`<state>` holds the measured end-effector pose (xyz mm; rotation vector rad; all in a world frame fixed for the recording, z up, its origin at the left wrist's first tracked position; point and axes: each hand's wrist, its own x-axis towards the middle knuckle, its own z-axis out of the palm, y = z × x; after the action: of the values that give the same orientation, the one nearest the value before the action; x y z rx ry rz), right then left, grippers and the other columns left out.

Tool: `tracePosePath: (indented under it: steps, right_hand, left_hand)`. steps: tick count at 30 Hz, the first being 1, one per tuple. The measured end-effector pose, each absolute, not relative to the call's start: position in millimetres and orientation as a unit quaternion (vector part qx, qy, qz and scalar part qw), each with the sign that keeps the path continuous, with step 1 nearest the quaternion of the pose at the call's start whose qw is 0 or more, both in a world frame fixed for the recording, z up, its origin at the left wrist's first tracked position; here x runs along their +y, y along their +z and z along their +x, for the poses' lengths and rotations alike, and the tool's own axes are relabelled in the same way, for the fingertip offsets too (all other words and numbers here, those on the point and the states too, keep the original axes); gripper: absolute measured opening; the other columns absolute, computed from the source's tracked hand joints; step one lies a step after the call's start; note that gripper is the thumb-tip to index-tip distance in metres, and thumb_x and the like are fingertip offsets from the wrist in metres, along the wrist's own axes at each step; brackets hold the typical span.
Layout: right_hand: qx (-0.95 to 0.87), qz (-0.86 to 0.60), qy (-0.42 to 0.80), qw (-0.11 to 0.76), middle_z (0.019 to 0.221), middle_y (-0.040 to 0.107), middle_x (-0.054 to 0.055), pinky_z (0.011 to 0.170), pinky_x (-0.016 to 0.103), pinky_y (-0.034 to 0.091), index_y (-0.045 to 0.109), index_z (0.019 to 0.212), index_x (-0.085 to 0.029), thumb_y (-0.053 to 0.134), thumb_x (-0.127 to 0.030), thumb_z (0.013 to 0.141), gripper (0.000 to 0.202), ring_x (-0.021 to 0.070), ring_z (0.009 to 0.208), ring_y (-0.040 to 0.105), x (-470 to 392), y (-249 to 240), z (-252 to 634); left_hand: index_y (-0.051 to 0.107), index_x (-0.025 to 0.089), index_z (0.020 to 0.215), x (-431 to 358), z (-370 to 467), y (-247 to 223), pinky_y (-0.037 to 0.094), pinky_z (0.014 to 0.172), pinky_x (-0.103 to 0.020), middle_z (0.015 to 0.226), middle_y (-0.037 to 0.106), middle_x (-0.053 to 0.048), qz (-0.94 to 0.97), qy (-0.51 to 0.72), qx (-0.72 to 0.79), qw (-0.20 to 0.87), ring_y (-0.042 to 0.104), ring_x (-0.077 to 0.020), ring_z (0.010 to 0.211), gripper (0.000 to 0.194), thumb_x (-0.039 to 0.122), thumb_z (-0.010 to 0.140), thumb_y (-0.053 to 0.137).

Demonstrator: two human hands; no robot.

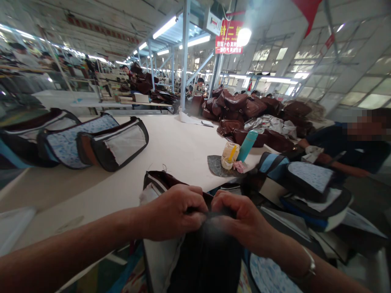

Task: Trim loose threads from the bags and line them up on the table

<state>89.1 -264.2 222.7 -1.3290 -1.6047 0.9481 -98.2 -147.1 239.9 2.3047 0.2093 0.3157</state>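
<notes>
A black bag piece [204, 256] with white lining hangs at the table's near edge, below and between my hands. My left hand [177, 211] is closed, thumb and fingers pinching its dark upper edge. Close beside it, my right hand [241, 219] grips the same edge in a like pinch. The fingertips almost meet, and the spot between them is blurred. Part of the piece, with loose threads at its corner, leans on the table behind my left hand.
Several unfinished bags [125, 146] stand on the white table [171, 142] at left. A teal bottle [247, 145] and a jar [229, 155] stand right of centre. Brown bags [241, 106] are heaped behind. Stacked bag pieces [310, 175] and a seated person [351, 150] are at right.
</notes>
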Motion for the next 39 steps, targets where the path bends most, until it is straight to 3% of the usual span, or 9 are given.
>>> tracePosePath:
  steps: [2,10,17,20,22,25,29,33,39]
  right_hand:
    - [-0.647,-0.533,0.363,0.406,0.082,0.058,0.000,0.069,0.028,0.040,0.062,0.081,-0.017,0.068,-0.029,0.082,0.014,0.0147,0.076,0.051,-265.3,223.9,88.5]
    - [-0.709,-0.533,0.185,0.423,0.081,0.052,0.000,0.063,0.025,0.037,0.055,0.078,-0.017,0.056,-0.006,0.080,0.011,0.0119,0.073,0.049,-267.8,213.0,77.2]
    - [-0.814,-0.470,-0.084,0.332,0.078,0.046,0.001,0.057,0.028,0.027,0.060,0.089,-0.016,0.046,-0.006,0.092,0.017,0.0132,0.066,0.038,-285.8,208.9,80.4]
    - [-0.827,-0.457,-0.152,0.291,0.076,0.047,0.001,0.057,0.031,0.025,0.057,0.088,-0.016,0.048,-0.007,0.093,0.014,0.0141,0.066,0.036,-289.7,208.8,80.2]
    - [-0.839,-0.445,-0.160,0.268,0.075,0.048,0.002,0.058,0.032,0.026,0.057,0.088,-0.016,0.047,-0.006,0.093,0.015,0.0152,0.066,0.037,-293.3,209.3,79.5]
    - [-0.835,-0.440,-0.096,0.316,0.080,0.054,0.004,0.061,0.031,0.034,0.058,0.096,-0.015,0.045,-0.008,0.092,0.015,0.0163,0.070,0.044,-301.3,214.2,82.4]
    - [-0.736,-0.522,0.170,0.396,0.089,0.061,0.003,0.068,0.027,0.044,0.056,0.111,-0.018,0.044,-0.020,0.100,0.017,0.0136,0.078,0.056,-306.7,231.9,98.5]
    - [-0.726,-0.527,0.290,0.334,0.085,0.061,0.002,0.068,0.025,0.044,0.065,0.098,-0.018,0.044,-0.032,0.103,0.025,0.0128,0.076,0.056,-293.8,255.3,116.5]
    - [-0.797,-0.439,0.363,0.202,0.088,0.061,0.002,0.076,0.025,0.047,0.070,0.090,-0.016,0.059,-0.024,0.095,0.014,0.0130,0.081,0.060,-270.0,283.6,122.6]
  left_hand:
    - [0.068,0.013,0.080,-149.1,-100.1,235.7,0.039,0.066,-0.017,0.081,0.056,0.001,0.925,0.148,0.060,0.344,0.054,-0.0076,0.072,0.018,0.003,0.077,0.054]
    - [0.069,0.014,0.092,-149.2,-107.4,223.0,0.040,0.066,-0.023,0.088,0.054,-0.003,0.962,0.166,0.036,0.215,0.054,-0.0117,0.074,0.024,0.007,0.085,0.047]
    - [0.072,0.015,0.089,-141.4,-102.2,250.6,0.043,0.078,-0.022,0.088,0.058,-0.001,0.891,0.031,0.073,0.446,0.057,-0.0124,0.082,0.024,0.026,0.096,0.052]
    - [0.067,0.014,0.076,-137.0,-94.7,253.9,0.041,0.072,-0.023,0.081,0.052,0.000,0.862,-0.020,0.063,0.502,0.051,-0.0120,0.075,0.041,0.040,0.100,0.046]
    - [0.068,0.013,0.077,-136.5,-91.0,250.5,0.039,0.068,-0.023,0.079,0.050,0.001,0.859,-0.040,0.041,0.509,0.049,-0.0114,0.072,0.037,0.042,0.096,0.054]
    - [0.071,0.014,0.080,-142.0,-89.4,248.4,0.039,0.067,-0.021,0.077,0.051,0.001,0.866,-0.040,0.021,0.499,0.050,-0.0110,0.072,0.026,0.035,0.092,0.061]
    - [0.069,0.013,0.076,-159.9,-91.1,259.6,0.040,0.065,-0.019,0.081,0.055,0.002,0.876,-0.011,0.072,0.476,0.053,-0.0086,0.072,0.012,0.017,0.085,0.061]
    - [0.066,0.013,0.068,-175.0,-91.8,268.9,0.036,0.057,-0.020,0.078,0.054,0.004,0.887,0.003,0.112,0.448,0.050,-0.0070,0.067,0.014,0.010,0.078,0.057]
    - [0.064,0.013,0.067,-176.9,-94.5,271.7,0.037,0.058,-0.021,0.080,0.056,0.003,0.896,0.008,0.105,0.432,0.052,-0.0074,0.069,0.015,0.006,0.076,0.053]
